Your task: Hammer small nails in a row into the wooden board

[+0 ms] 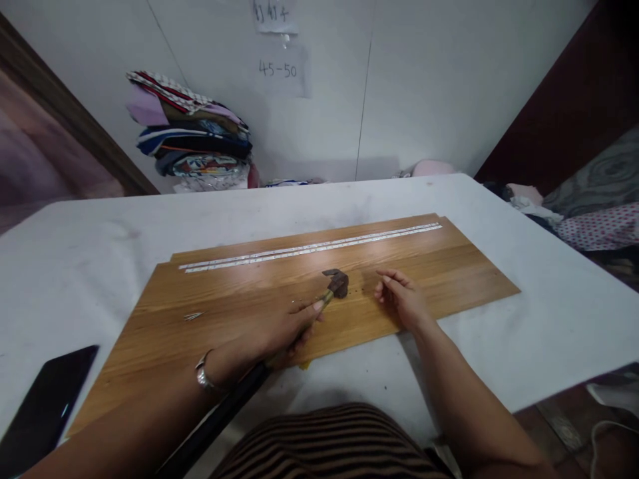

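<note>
My left hand (294, 329) is wrapped round the handle of a claw hammer (338, 283), close to its rusty head. The hammer head is over the middle of a brown wooden board (224, 296); whether it touches the wood I cannot tell. To the right of the head, my right hand (397, 294) hovers at the board with its fingers curled and thumb near the forefinger; anything between them is too small to see. A few small dark dots lie between hammer head and right hand. Several nails (192, 316) rest on the board's left part.
Two white marked strips (309, 249) run along the board's far side. The board lies on a white table (499, 233). A black phone (47, 399) is at the left. Folded cloths (200, 136) are stacked behind the table by the wall.
</note>
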Motion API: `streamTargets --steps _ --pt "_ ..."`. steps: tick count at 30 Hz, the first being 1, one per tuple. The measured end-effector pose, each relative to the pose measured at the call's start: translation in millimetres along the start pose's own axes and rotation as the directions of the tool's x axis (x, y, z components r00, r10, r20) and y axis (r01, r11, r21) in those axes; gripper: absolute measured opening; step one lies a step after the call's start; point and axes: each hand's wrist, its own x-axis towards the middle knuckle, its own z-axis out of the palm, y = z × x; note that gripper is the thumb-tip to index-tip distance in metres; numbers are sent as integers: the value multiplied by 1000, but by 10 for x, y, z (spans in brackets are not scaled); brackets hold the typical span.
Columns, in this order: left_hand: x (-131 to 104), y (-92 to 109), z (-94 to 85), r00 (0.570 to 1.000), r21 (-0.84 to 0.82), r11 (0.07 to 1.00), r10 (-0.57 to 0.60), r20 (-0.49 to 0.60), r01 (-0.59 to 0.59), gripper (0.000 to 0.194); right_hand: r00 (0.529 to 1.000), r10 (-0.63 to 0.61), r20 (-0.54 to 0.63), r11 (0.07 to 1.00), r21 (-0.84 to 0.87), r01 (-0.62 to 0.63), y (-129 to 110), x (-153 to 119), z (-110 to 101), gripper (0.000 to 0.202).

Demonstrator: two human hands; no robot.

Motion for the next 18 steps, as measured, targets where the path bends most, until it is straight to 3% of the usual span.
streamTargets --steps 18 --pt "29 37 13 1000 15 1000 0 -15 0 55 1000 -7 12 1000 -9 7 -11 -18 6 25"
